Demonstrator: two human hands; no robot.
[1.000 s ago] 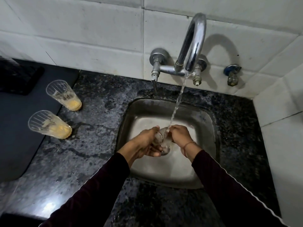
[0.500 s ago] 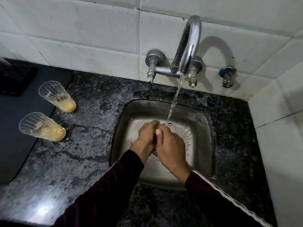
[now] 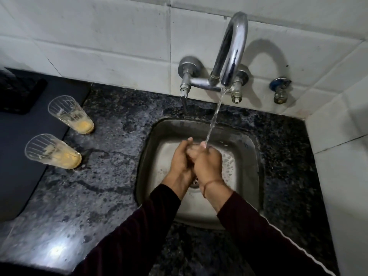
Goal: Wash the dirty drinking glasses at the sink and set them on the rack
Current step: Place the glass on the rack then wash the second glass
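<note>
At the upper centre of the frame the curved faucet [image 3: 231, 50] is polished chrome metal, mirror-glossy. Below it the sink [image 3: 250, 156] is brushed steel, duller and wet, with foam flecks on its floor. The countertop [image 3: 111, 176] is speckled dark stone, smooth and shiny where light hits at lower left. The wall tiles [image 3: 99, 40] are white ceramic with a faint sheen. At the left, two clear ribbed drinking glasses [image 3: 70, 114] [image 3: 52, 151] are smeared with yellowish residue, beside a matt dark mat [image 3: 20, 156]. The sleeves [image 3: 135, 236] look like soft, dark cloth.
</note>
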